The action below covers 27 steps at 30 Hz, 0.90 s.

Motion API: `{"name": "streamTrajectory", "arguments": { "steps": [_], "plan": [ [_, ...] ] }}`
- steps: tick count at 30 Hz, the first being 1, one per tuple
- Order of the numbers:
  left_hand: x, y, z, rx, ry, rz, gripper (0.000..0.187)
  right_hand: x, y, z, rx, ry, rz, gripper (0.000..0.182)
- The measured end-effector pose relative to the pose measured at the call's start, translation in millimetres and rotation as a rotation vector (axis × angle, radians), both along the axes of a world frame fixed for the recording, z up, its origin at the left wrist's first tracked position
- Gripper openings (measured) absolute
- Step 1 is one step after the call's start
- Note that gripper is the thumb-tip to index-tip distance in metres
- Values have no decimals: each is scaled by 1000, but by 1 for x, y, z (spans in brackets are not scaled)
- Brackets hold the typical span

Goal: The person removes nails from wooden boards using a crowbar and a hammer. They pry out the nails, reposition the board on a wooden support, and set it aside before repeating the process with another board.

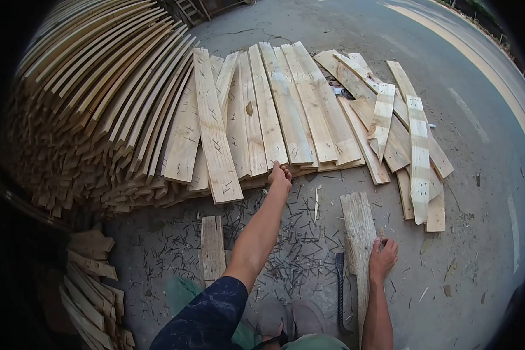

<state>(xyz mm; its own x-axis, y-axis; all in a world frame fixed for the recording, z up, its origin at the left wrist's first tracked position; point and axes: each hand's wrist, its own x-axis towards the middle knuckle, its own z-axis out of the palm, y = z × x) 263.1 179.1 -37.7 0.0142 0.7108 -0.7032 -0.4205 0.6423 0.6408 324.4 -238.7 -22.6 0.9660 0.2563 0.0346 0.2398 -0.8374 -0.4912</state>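
Left hand (279, 175) pinching a plank (266, 111) at the stack's (300, 116) near edge, right hand (384, 258) by a weathered board (359, 227), its grip unclear, nails (178, 262) strewn over pavement (478, 256)

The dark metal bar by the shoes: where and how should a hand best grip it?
Probably the ribbed middle of the dark metal bar, from above and slightly left: it is slim and lies on the ground, with the weathered board close along its right.

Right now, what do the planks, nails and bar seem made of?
Planks: bare wood, judging by the visible grain and knots. Nails: probably steel, thin, dark and dull. Bar: likely metal, dark-finished, with a slim twisted shaft; coating unclear.
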Motion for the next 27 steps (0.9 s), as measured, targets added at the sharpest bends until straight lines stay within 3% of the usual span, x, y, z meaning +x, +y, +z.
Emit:
{"name": "streamTrajectory", "arguments": {
  "steps": [2,6,10,15,18,20,21,22,23,25,27],
  "plan": [
    [2,0,17,63,-49,20,34,0,0,-1,-16,5,-7,30],
    [-19,-26,108,279,-97,-9,27,2,-1,-1,1,3,-15,32],
    [-83,-118,186,450,-75,-110,24,-3,-3,2,8,26,-19,33],
    [-230,-289,206,362,-54,-273,24,-13,-4,-6,-10,-59,-21,34],
    [-326,-373,201,278,-33,-421,19,-44,24,-3,267,-268,182,35],
    [-373,-411,205,269,93,-509,19,-85,68,27,558,353,374,39],
    [-393,-424,200,256,96,-510,19,-111,89,42,724,794,440,55],
    [-411,-431,195,260,118,-558,21,-140,107,59,871,1074,470,66],
    [-425,-434,192,273,143,-609,24,-165,126,73,863,1250,510,76],
    [-442,-432,190,282,181,-647,24,-205,155,104,877,1573,575,66],
    [-451,-430,184,398,204,-669,23,-237,180,97,971,1498,638,58]
  ]
}}
